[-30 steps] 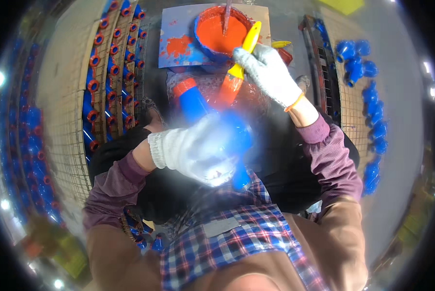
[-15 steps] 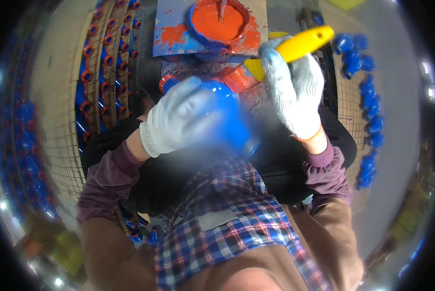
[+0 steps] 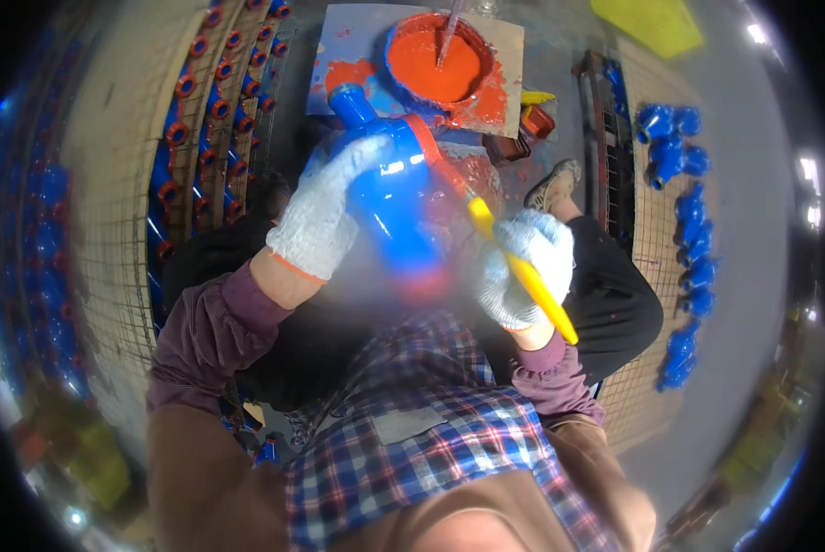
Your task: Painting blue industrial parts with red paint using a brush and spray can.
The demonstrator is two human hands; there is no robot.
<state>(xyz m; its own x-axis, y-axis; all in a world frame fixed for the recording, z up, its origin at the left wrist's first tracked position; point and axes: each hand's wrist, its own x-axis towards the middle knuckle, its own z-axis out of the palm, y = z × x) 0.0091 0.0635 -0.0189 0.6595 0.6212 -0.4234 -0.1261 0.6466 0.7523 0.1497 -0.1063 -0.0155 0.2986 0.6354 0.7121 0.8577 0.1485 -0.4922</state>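
My left hand (image 3: 325, 202), in a white knit glove, is closed on the upper left side of a glossy blue Y-shaped pipe fitting (image 3: 394, 189), held tilted over my lap. The fitting has a red-coated rim at its top right, a blue end pointing up and left, and a blurred reddish lower end. In my gloved right hand (image 3: 527, 267) is a paintbrush (image 3: 480, 213) with a yellow handle slanting down to the right. Its red-loaded bristles touch the red rim. Beyond the fitting stands a bucket (image 3: 389, 57) of orange-red paint, with a stick upright in it.
The bucket rests on a paint-spattered board (image 3: 509, 55). Racks of blue fittings with red rims (image 3: 178, 133) rise at the left. More blue fittings (image 3: 667, 156) lie on the right, past a dark metal frame (image 3: 606, 138). Small paint-stained containers (image 3: 534, 121) sit beside the board.
The fitting has been turned in my left hand, so a red rim now faces up and right. My right hand has come down and left, swinging the brush handle from pointing up to pointing down.
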